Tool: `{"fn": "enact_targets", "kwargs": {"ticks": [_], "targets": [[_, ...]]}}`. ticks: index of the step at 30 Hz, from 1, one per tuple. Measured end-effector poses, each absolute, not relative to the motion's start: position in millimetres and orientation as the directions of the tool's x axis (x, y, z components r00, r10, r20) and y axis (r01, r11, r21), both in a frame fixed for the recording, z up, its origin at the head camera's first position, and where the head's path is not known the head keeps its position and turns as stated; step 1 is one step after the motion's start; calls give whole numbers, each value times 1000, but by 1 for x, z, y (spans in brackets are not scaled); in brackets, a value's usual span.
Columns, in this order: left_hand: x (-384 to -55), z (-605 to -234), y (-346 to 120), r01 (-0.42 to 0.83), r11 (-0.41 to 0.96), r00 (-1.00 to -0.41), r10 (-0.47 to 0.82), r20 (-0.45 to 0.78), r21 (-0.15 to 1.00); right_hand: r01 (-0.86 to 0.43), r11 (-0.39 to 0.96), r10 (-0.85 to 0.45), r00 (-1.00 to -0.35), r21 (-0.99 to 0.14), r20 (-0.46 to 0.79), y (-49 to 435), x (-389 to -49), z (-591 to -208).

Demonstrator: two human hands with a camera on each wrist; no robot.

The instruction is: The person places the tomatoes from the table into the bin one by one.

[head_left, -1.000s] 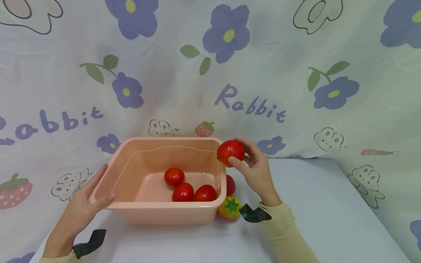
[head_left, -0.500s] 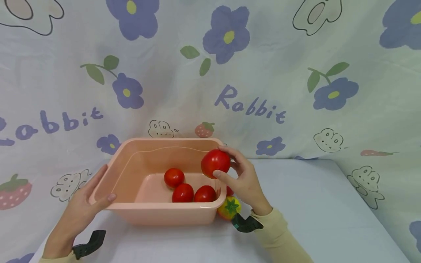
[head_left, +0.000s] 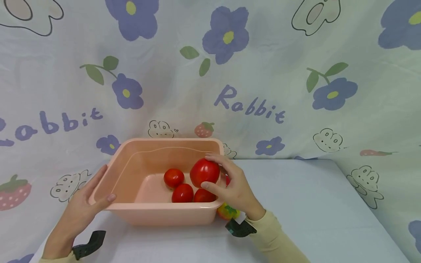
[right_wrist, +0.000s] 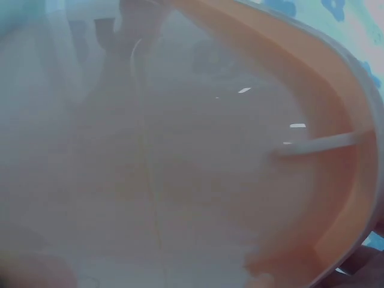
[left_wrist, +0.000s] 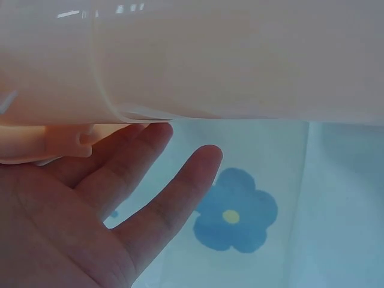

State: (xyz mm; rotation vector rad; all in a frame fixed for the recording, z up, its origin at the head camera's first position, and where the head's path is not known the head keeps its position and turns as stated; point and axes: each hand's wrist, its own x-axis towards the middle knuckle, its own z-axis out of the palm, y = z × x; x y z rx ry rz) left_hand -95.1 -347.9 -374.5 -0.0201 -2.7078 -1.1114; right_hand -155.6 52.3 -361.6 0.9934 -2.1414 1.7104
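Held tomato (head_left: 204, 173) | right hand (head_left: 236, 188) angled leftward over pink tub (head_left: 161, 214) | grip clamped round tomato

On the patterned cloth (head_left: 279, 54), right of centre in the head view, the word "Rabbit" (head_left: 250, 107) reads in full, in purple-blue hand-drawn letters with a capital R and the rest small; its line slopes down toward the right, the t lowest. Farther left on the same cloth stand the letters "abbit" (head_left: 64, 122) in the same colour and hand; this line climbs toward the right, its t highest; the letter (head_left: 6, 141) ahead of the a is cut by the left edge of the view, and only pieces of it show.
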Motion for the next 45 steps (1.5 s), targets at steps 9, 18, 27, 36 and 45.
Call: {"fn": "enact_targets", "kwargs": {"ticks": [9, 18, 27, 36, 45], "targets": [[-95, -373, -348, 75, 725, -980, -76, 187, 685, -660, 162, -424, -718, -733, 552, 51, -154, -361], [-95, -374, -348, 86, 715, -979, -68, 190, 694, -687, 182, -454, -693, -704, 560, 56, -155, -359], [-96, -374, -348, 101, 708, -977, -62, 204, 699, -688, 155, -363, -707, -709, 607, 76, -169, -358], [-95, -373, -348, 69, 705, -982, -75, 171, 706, -644, 141, -269, -756, -752, 597, 94, -187, -365], [-96, -373, -345, 79, 709, -980, -75, 186, 701, -591, 125, -227, -799, -797, 557, 103, -197, -373]]}}
